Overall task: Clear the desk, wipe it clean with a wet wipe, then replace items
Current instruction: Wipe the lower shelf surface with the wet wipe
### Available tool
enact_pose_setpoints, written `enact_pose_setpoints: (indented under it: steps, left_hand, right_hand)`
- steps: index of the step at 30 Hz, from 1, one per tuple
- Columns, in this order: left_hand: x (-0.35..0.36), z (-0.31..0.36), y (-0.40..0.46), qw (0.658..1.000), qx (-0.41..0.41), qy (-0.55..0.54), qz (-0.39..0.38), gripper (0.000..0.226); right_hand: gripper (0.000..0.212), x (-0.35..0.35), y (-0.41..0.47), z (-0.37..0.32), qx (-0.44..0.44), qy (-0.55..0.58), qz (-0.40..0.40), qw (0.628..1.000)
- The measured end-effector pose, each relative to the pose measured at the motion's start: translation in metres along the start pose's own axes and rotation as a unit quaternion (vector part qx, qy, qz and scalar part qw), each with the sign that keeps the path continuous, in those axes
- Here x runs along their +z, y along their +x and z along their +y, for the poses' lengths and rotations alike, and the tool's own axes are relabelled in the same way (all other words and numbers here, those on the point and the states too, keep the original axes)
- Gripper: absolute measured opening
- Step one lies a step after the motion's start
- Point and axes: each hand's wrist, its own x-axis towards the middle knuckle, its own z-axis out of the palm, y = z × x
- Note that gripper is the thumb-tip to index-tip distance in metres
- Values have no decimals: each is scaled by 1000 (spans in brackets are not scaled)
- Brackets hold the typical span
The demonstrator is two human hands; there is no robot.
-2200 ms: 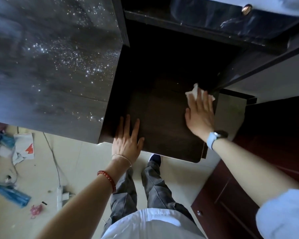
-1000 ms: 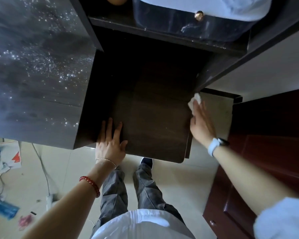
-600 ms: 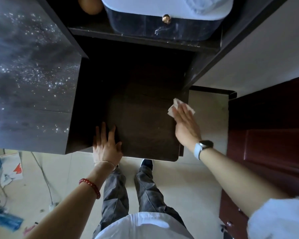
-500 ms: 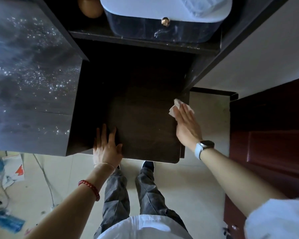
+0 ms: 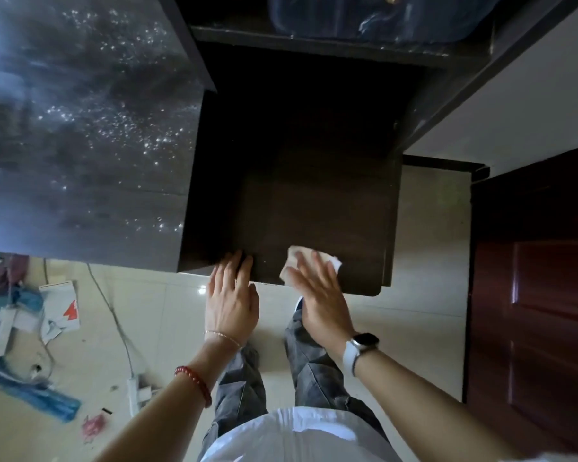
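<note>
Head view: at lower centre of the frame, the right hand presses the white wet wipe flat-fingered onto the dark counter near its front edge. The left hand rests released, fingertips on that edge just beside it; no writing is legible.

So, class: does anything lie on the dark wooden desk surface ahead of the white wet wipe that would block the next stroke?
Nothing visible does. The right hand presses the white wet wipe flat at the near edge of the dark wooden desk surface, which shows bare ahead.
</note>
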Motion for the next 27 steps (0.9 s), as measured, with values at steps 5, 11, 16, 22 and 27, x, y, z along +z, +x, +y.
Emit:
enact_pose_setpoints:
  steps: [5, 11, 16, 22, 27]
  left_hand:
    - [-2, -52, -43, 998, -48, 6, -32, 44]
    - [-29, -108, -34, 997, -76, -2, -12, 63]
    - [-40, -135, -17, 997, -16, 15, -76, 65]
    - [-38, -153, -14, 993, 49, 33, -102, 62]
    - [-37, -153, -15, 991, 59, 68, -95, 66]
  right_hand:
    - [54, -18, 14, 17, 80, 6, 134, 988]
    - [63, 37, 39, -48, 201, -26, 174, 964]
    - [67, 104, 44, -135, 141, 4, 139, 980]
    - [53, 124, 44, -159, 201, -26, 195, 960]
    - [54, 123, 34, -148, 160, -80, 169, 969]
